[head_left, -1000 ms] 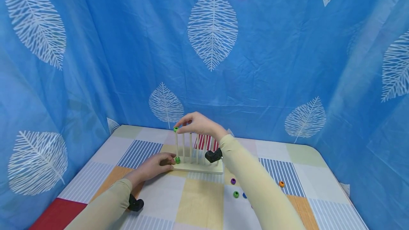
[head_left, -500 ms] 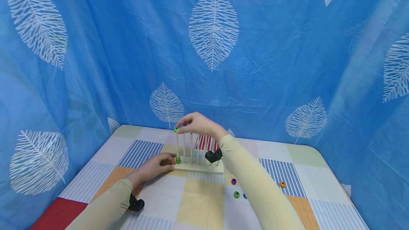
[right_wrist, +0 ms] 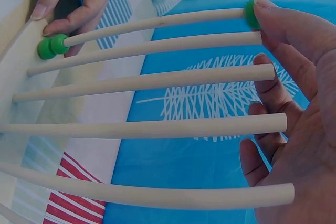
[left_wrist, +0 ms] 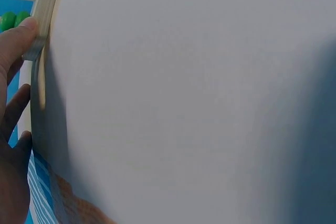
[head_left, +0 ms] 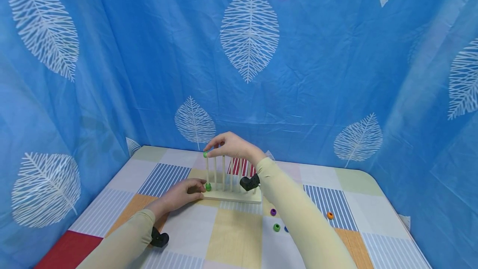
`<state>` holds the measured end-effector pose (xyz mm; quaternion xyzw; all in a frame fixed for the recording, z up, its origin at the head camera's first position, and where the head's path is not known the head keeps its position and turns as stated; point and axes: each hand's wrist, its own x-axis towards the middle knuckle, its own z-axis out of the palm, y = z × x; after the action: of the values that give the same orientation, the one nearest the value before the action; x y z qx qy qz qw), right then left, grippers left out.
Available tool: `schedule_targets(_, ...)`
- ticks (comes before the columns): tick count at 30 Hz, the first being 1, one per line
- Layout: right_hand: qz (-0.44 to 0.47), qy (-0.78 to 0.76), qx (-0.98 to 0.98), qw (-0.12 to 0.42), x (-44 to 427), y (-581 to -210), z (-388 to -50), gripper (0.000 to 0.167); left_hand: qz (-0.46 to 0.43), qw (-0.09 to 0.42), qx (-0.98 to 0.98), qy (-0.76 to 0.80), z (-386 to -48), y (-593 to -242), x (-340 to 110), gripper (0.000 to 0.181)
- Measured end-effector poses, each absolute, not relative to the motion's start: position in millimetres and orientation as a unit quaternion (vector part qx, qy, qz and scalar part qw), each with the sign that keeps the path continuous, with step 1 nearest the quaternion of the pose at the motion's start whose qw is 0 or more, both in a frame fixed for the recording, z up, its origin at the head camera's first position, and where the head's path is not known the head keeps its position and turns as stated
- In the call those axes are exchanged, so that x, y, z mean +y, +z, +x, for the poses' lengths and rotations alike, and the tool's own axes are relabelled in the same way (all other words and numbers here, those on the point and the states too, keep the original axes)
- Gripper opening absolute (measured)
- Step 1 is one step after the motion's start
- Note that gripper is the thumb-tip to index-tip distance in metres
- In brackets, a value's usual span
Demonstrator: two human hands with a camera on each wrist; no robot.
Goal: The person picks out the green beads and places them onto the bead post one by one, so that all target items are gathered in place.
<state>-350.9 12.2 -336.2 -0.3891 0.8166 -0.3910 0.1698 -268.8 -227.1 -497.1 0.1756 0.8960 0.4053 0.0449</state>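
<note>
A pale wooden rack (head_left: 239,196) with several upright pegs stands on the table. Two green beads (right_wrist: 52,46) sit at the base of its leftmost peg. At that peg's top, my right hand (head_left: 233,144) pinches another green bead (right_wrist: 252,14) between thumb and fingers; the peg end meets the bead. My left hand (head_left: 179,195) grips the left end of the rack's base, its thumb (left_wrist: 26,30) on the near side beside the lower beads.
On the patterned cloth, right of the rack, lie a purple bead (head_left: 273,212), a green bead (head_left: 276,227), a blue bead (head_left: 286,229) partly behind the right sleeve, and an orange bead (head_left: 330,215). A blue leaf-print curtain (head_left: 306,74) surrounds the table.
The pinched green bead has tilted and come down slightly onto the top of the leftmost peg, with my right fingers lowering a little. My left hand has stayed in place.
</note>
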Motion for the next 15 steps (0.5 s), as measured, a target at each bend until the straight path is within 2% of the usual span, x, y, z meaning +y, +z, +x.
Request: schedule_targets(15, -0.401, -0.392, 0.813, 0.155, 20.9, -327.6, -349.4, 0.019, 0.169, 0.043, 0.898, 0.404, -269.8, -496.2, -226.6, 0.005)
